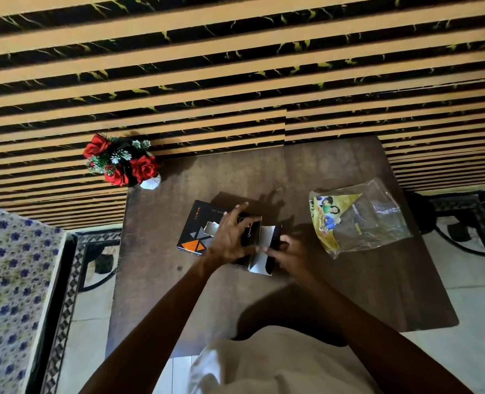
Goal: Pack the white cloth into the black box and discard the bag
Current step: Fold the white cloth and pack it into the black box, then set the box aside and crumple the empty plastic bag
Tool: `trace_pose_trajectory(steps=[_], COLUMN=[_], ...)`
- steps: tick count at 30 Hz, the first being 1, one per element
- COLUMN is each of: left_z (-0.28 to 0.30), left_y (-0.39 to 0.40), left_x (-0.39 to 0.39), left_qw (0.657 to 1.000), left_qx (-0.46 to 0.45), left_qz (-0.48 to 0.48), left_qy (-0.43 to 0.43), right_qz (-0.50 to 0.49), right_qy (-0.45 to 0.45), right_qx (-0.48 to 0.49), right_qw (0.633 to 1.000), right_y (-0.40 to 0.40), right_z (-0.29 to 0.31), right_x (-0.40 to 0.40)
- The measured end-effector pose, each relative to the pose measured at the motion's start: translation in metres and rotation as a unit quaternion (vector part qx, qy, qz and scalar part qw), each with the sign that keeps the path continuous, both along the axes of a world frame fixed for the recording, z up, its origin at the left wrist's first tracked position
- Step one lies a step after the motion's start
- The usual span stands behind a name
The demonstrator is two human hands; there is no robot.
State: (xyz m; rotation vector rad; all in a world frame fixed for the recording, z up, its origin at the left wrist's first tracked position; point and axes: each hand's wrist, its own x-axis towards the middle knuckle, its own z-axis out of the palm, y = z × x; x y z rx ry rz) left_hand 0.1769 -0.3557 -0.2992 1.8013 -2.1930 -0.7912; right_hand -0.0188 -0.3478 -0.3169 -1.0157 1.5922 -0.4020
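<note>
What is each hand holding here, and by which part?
Left hand rests over the open end of the black cardboard box; right hand pinches its opened end flap. The clear plastic bag lies unheld.

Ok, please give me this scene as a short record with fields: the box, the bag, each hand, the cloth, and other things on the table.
black box: lies on the brown table, open at its right end, flaps spread
left hand: rests on top of the box, fingers spread
right hand: holds the black end flap
white cloth: not visible
bag: clear plastic with a yellow printed card, lies to the right, apart from the box
other: red flowers in a white vase at the far left corner
</note>
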Motion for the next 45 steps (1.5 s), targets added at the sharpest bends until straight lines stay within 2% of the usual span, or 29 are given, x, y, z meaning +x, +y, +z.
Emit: trace_pose_trajectory(steps=[3,5,7,8,10,11,12,15,20,23,26,30,35,38,41,45], left_z=[0.008,0.010,0.003,0.001,-0.001,0.001,0.007,0.009,0.007,0.014,0.024,0.030,0.041,0.033,0.032,0.024], left_y=[0.002,0.005,0.008,0.011,0.018,0.020,0.022,0.022,0.020,0.010,-0.010,-0.055,-0.122,-0.154,-0.180,-0.191], left_x=[0.024,0.041,0.061,0.070,0.078,0.078,0.076,0.069,0.065,0.058,0.052,0.052,0.059,0.068,0.072,0.072], left_qw=[0.989,0.956,0.911,0.889,0.838,0.817,0.808,0.791,0.766,0.768,0.767,0.794,0.789,0.797,0.791,0.822], left_qx=[-0.038,-0.026,0.041,0.071,0.112,0.122,0.125,0.121,0.127,0.140,0.134,0.101,0.122,0.130,0.156,0.121], left_qz=[0.142,0.292,0.407,0.431,0.433,0.418,0.409,0.418,0.452,0.446,0.433,0.388,0.394,0.376,0.397,0.366], left_qy=[-0.007,-0.002,0.060,0.138,0.313,0.379,0.406,0.431,0.439,0.438,0.455,0.456,0.456,0.454,0.439,0.419], right_qz=[0.019,0.020,0.021,0.024,0.031,0.038,0.044,0.030,-0.026,-0.018,0.000,0.006,0.022,0.026,0.032,0.038], right_qy=[0.055,0.081,0.098,0.101,0.108,0.115,0.124,0.107,-0.051,-0.065,-0.047,-0.031,-0.049,-0.054,-0.042,-0.021], right_qx=[-0.023,-0.034,-0.048,-0.054,-0.059,-0.060,-0.061,-0.058,0.022,0.059,0.022,-0.011,-0.028,0.002,0.020,0.025], right_qw=[0.998,0.996,0.994,0.993,0.992,0.991,0.989,0.992,0.998,0.996,0.999,0.999,0.998,0.998,0.998,0.999], right_y=[-0.007,-0.010,-0.013,-0.014,-0.017,-0.019,-0.020,-0.022,-0.023,-0.029,-0.054,-0.109,-0.179,-0.209,-0.233,-0.247], right_z=[0.001,0.013,0.017,0.020,0.025,0.028,0.030,0.032,0.037,0.037,0.041,0.045,0.043,0.039,0.024,0.022], right_x=[0.009,0.016,0.023,0.027,0.034,0.039,0.042,0.055,0.062,0.054,0.050,0.048,0.054,0.060,0.065,0.070])
